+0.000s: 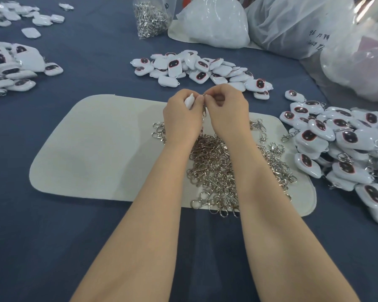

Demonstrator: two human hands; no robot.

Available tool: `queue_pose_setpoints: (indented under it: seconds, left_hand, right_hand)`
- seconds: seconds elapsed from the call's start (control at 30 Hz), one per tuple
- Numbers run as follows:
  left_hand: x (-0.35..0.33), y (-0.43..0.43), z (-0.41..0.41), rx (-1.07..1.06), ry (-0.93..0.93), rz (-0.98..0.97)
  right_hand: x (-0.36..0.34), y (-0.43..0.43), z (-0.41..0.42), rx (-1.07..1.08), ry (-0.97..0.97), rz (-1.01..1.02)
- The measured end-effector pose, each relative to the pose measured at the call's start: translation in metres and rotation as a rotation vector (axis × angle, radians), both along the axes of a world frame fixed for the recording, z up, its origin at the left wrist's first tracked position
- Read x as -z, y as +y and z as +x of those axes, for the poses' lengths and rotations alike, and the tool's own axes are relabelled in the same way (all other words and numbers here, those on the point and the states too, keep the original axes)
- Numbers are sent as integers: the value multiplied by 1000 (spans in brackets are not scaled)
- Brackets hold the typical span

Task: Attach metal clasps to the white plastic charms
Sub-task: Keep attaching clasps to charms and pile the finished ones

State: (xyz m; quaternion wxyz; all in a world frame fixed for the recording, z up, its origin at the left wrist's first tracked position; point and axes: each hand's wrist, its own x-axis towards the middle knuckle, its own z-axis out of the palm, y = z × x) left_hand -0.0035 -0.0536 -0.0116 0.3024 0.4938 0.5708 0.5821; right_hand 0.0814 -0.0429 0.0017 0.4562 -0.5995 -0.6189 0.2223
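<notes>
While left hand (181, 114) curls round a white charm (189, 101) at the mat (92, 153) far edge | right hand (227, 110) pinches a clasp (204, 111) beside it | clasp heap (214, 166) reaches near edge | open mat lies left

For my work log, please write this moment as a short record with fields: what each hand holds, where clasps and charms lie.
left hand: grips a white charm
right hand: pinches a metal clasp beside the charm
loose clasps: heap on the pale mat
bare charms: pile beyond the hands
charms at right: pile, several with clasps on
bagged clasps: clear bag, far side
</notes>
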Motion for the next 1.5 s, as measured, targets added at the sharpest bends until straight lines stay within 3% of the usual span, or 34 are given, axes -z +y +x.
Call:
queue_pose_setpoints:
  seconds: [0.4,0.67,1.07,1.5]
  left_hand:
    - [1,3,0,8,-31,-36]
    - [5,4,0,-23,33,-76]
    - [4,3,0,-51,149,-69]
    - [-2,2,-3,12,-5,-104]
  right_hand:
    - [3,4,1,13,83,-90]
    - [5,2,1,5,12,-4]
    - [13,4,4,-63,37,-52]
    - [17,-3,2,-112,-34,89]
